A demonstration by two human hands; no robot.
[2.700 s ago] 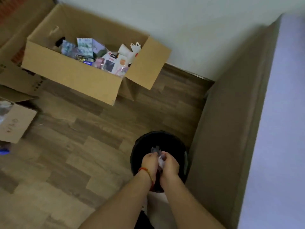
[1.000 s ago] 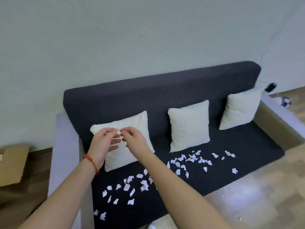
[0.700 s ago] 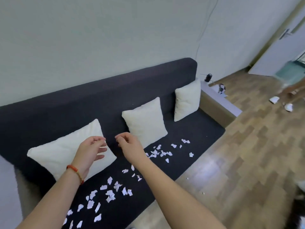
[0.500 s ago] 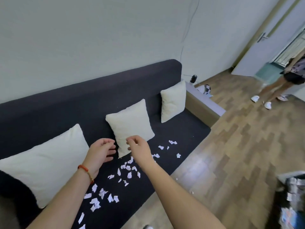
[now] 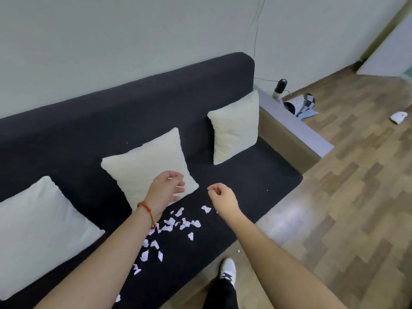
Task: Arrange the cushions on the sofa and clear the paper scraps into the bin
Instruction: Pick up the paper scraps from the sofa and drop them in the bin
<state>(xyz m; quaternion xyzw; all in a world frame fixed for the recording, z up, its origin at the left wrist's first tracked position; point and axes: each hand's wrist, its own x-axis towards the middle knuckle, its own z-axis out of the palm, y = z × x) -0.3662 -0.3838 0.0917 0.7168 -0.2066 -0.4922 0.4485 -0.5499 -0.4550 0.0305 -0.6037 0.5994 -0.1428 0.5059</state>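
Note:
Three cream cushions lean upright against the back of the dark sofa point(image 5: 256, 181): a left cushion point(image 5: 38, 230), a middle cushion point(image 5: 147, 161) and a right cushion point(image 5: 234, 128). Several white paper scraps point(image 5: 176, 224) lie scattered on the seat in front of the middle cushion. My left hand point(image 5: 166, 190), with a red bracelet at the wrist, hovers over the middle cushion's lower corner with loosely curled fingers, holding nothing. My right hand point(image 5: 221, 197) hangs above the seat just right of the scraps, its fingers curled and empty. The bin is out of view.
The sofa's grey armrest point(image 5: 294, 128) closes its right end. Beyond it on the wooden floor point(image 5: 356, 197) are a black cylinder point(image 5: 280, 85) with a cable, a checkered item point(image 5: 301, 103) and a white object point(image 5: 398, 117). My shoe point(image 5: 227, 269) stands by the sofa's front edge.
I turned from the bin back to the sofa. Both hands, held close together in front of me, have drawn apart and dropped toward the scraps on the seat.

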